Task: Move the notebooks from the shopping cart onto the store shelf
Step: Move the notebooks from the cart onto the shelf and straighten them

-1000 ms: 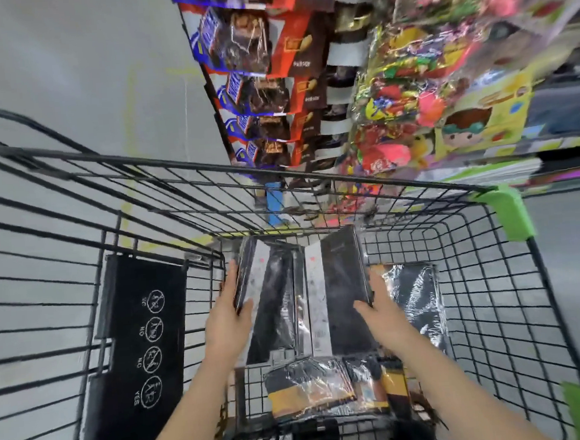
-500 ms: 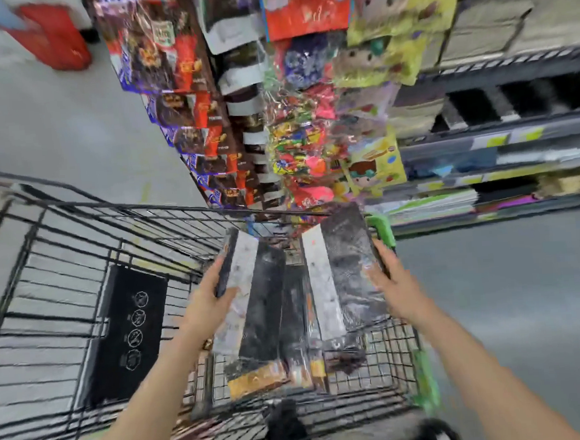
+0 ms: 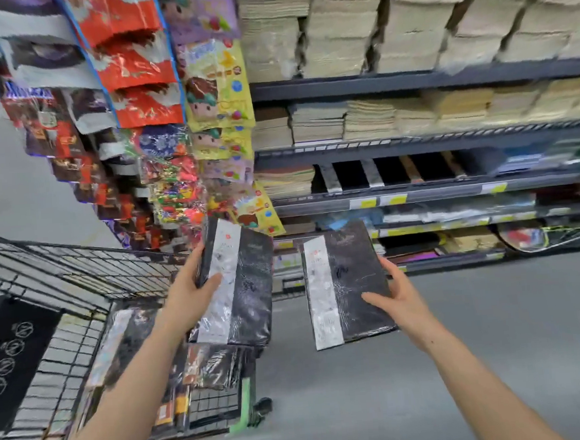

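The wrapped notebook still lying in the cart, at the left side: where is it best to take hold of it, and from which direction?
Grip the notebook by its long edges, coming from above. It lies flat in the cart, so only its top face and edges are reachable, and its wrap looks slippery.

Between the shopping cart and the store shelf lies open grey floor, free for passage. Hanging snack bags crowd the shelf's left end, just above the left hand and its notebook. The upper tiers are packed with paper stacks. The middle tier shows dark gaps between a few leaning items. The right hand holds its notebook over the floor, before the lower tiers.
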`<control>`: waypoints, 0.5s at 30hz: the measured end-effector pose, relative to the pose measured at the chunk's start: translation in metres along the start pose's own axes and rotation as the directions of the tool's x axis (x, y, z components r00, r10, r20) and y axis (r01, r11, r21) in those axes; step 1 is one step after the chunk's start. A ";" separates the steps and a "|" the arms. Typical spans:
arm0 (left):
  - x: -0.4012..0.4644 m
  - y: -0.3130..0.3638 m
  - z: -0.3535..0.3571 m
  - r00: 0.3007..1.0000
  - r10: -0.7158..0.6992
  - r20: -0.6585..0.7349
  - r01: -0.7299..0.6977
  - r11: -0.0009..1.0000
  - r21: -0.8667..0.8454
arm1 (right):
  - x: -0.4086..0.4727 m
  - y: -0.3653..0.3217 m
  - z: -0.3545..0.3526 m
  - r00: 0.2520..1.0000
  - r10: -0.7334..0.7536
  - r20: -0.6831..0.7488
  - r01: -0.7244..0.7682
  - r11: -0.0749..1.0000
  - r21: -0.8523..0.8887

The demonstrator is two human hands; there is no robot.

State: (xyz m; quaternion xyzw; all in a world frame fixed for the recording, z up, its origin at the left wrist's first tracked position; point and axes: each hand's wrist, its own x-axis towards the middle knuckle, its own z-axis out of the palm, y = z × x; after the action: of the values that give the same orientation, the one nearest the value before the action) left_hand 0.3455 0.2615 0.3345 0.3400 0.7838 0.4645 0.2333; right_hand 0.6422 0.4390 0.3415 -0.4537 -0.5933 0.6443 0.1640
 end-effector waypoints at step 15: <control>0.114 0.041 0.145 0.996 -0.066 0.066 0.065 0.998 0.020 | 0.126 -0.003 -0.132 0.995 0.021 -0.096 -0.022 1.000 -0.013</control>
State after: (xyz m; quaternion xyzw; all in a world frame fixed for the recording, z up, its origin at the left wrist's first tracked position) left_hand 0.3821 0.4437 0.2986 0.3314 0.7905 0.4379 0.2711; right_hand 0.6769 0.6157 0.3109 -0.4917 -0.5843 0.6194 0.1822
